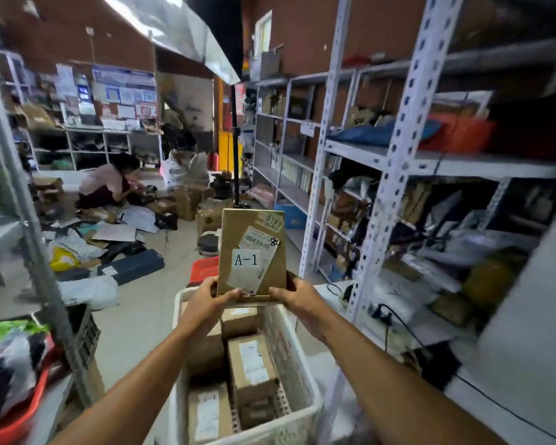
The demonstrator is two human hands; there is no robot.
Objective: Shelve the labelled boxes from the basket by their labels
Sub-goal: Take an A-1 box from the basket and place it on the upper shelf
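Both hands are holding the A-1 box (252, 252) upright above the basket (283, 319), left hand (206, 303) and right hand (299, 298) each pinching a bottom corner. That low grip is risking a forward topple back into the basket.

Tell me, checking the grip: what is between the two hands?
Head view: the A-1 box, upright, its bottom edge gripped by the left hand and right hand.

The shelves (463, 162) at right blur toward the frame edge, their goods unreadable. The shipping label (260, 242) print on the box (252, 252) is too small to read.
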